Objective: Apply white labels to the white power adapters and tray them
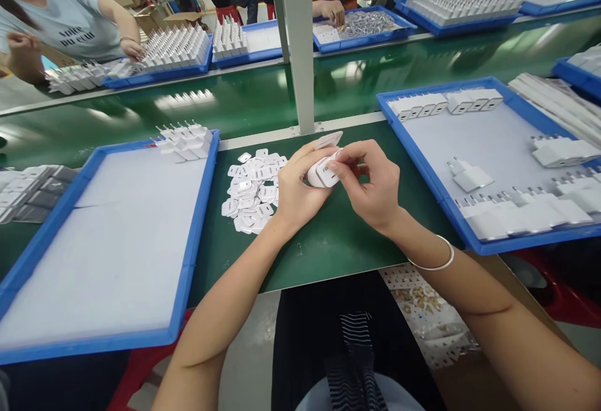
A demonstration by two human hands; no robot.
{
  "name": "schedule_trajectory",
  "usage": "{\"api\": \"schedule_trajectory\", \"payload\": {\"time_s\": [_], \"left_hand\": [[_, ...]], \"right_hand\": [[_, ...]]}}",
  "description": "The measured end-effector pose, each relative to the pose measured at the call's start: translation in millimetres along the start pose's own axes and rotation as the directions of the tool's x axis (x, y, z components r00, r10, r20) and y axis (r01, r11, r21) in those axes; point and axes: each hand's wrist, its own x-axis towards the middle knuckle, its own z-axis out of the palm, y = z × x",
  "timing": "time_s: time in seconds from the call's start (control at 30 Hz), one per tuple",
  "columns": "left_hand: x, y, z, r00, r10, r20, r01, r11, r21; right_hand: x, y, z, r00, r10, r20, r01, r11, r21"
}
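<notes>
My left hand (300, 188) is closed around a white charger (323, 173), its end face with dark print and a small slot turned toward me. A flat white piece (328, 140) sticks up above the left fingers, apparently held by them too. My right hand (370, 179) is closed in a pinch, thumb and fingertips at the right edge of the charger's end face. Whether a separate small part is between those fingertips is hidden. Left of my hands, a loose pile of small white face plates (253, 188) lies on the green table (319, 235).
On the right, a blue-rimmed tray (425, 201) holds rows of white chargers (526, 210). The left tray (181, 260) has chargers with pins up (185, 141) in its far corner. A white post (298, 47) stands ahead. Two people work beyond a green belt (225, 101).
</notes>
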Motion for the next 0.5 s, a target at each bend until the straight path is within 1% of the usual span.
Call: {"api": "schedule_trajectory", "payload": {"time_s": [0.13, 0.2, 0.3, 0.37, 0.4, 0.47, 0.5], "left_hand": [[-0.6, 1.2, 0.9, 1.000, -0.014, -0.001, 0.014, 0.999, -0.034], [-1.0, 1.3, 1.8, 1.000, -0.028, 0.002, 0.028, 0.998, -0.058], [-1.2, 1.6, 2.8, 0.999, -0.048, 0.015, 0.050, 0.993, -0.104], [-0.5, 2.7, 2.4, 0.999, -0.044, 0.021, 0.046, 0.989, -0.142], [0.1, 3.6, 1.8, 0.999, -0.038, 0.026, 0.042, 0.987, -0.157], [1.5, 5.8, 0.0, 0.999, -0.028, 0.044, 0.036, 0.984, -0.177], [2.2, 6.9, -1.0, 0.998, -0.023, 0.055, 0.033, 0.983, -0.180]], "right_hand": [[-1.2, 4.9, 2.7, 0.990, -0.139, -0.001, 0.138, 0.989, -0.054], [-2.3, 5.4, 4.0, 0.985, -0.172, -0.006, 0.170, 0.981, -0.091], [-4.2, 3.2, 5.4, 0.990, -0.138, -0.029, 0.132, 0.977, -0.168], [-4.5, 0.7, 5.4, 0.989, -0.119, -0.085, 0.100, 0.976, -0.193], [-4.0, -0.3, 4.9, 0.986, -0.112, -0.120, 0.088, 0.979, -0.186], [-1.6, -1.6, 2.9, 0.985, -0.068, -0.160, 0.051, 0.993, -0.106], [0.2, -1.7, 1.6, 0.992, -0.028, -0.123, 0.021, 0.998, -0.057]]}}
